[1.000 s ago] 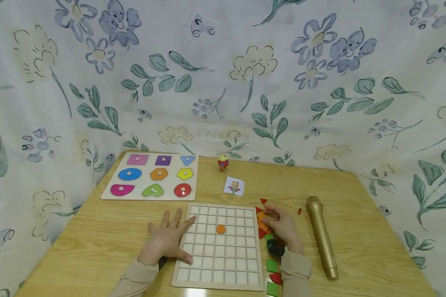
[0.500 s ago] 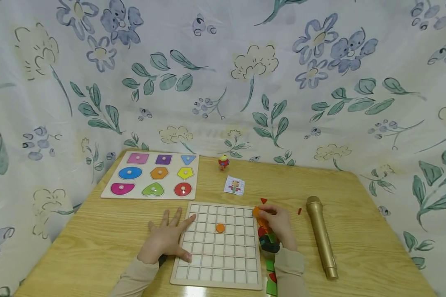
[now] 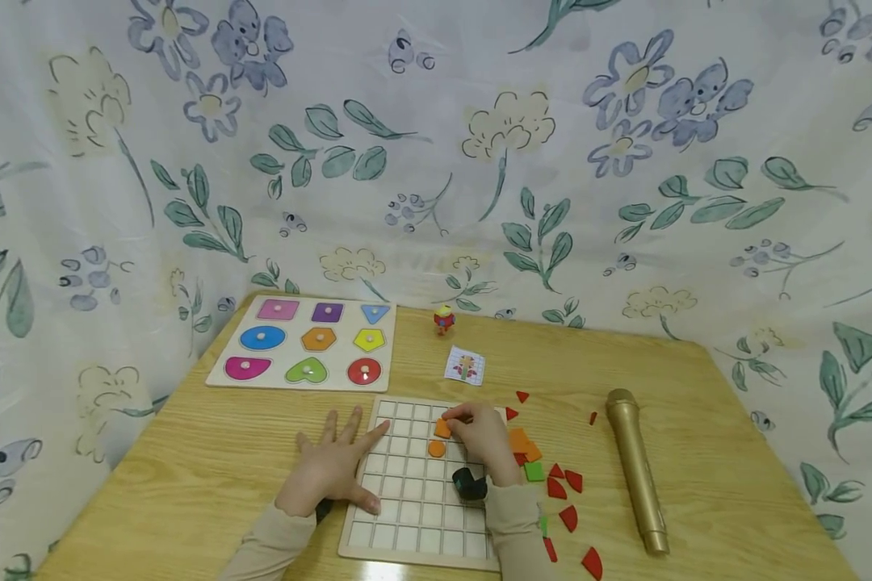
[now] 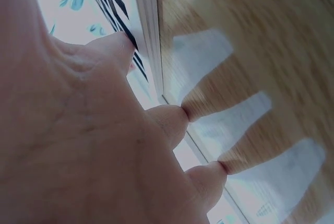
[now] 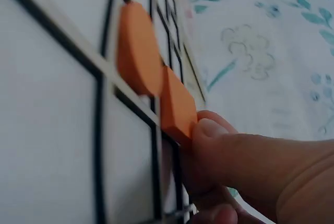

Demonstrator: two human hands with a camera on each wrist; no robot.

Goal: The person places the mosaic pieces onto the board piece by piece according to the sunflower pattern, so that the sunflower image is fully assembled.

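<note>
My right hand (image 3: 483, 440) pinches an orange square tile (image 3: 443, 428) between thumb and fingertips, over the grid board (image 3: 407, 537). Just in front of that tile, an orange round piece (image 3: 436, 449) sits in a cell; the right wrist view shows the square tile (image 5: 177, 106) close beside the round piece (image 5: 138, 49). Spread flat, my left hand (image 3: 327, 472) rests across the board's left edge, its thumb on the grid and the other fingers reaching toward the table. In the left wrist view the fingers of the left hand (image 4: 104, 114) lie along the board's rim.
Red, orange and green pieces (image 3: 568, 518) lie scattered right of the board, beside a gold microphone (image 3: 635, 472). Behind the board are a small pattern card (image 3: 465, 365), a toy figure (image 3: 444, 320) and a knobbed shape puzzle (image 3: 341, 355). A floral curtain (image 3: 436, 161) hangs behind the table.
My right hand has picked an orange square tile from the pile and carried it left over the board, beside the round piece. The left hand stays on the board's edge.
</note>
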